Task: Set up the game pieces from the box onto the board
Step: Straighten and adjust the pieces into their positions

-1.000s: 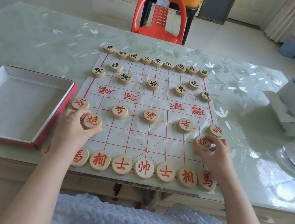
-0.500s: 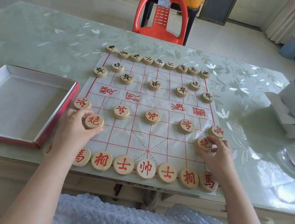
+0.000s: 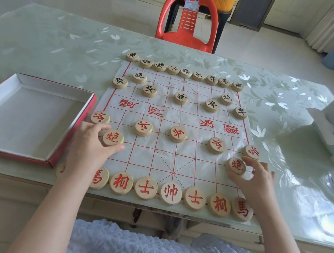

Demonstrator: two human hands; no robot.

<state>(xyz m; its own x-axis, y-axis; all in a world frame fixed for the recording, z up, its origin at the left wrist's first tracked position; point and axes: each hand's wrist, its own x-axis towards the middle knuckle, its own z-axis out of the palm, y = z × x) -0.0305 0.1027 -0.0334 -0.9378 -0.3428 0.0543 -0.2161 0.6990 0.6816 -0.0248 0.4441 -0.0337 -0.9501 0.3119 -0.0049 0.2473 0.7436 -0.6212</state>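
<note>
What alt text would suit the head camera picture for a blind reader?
Two hands hold red-lettered discs on a game board: the left hand pinches the left disc, the right hand the right disc. Red pieces line the near end, black pieces the far; an open box lies left of the board.

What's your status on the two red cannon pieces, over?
Left hand pinches left red cannon; right hand pinches right red cannon. Both over near side of board. Box beside it, nothing blocking.

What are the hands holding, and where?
Left hand pinches the left red disc by its rim; right hand pinches the right red disc likewise.
</note>
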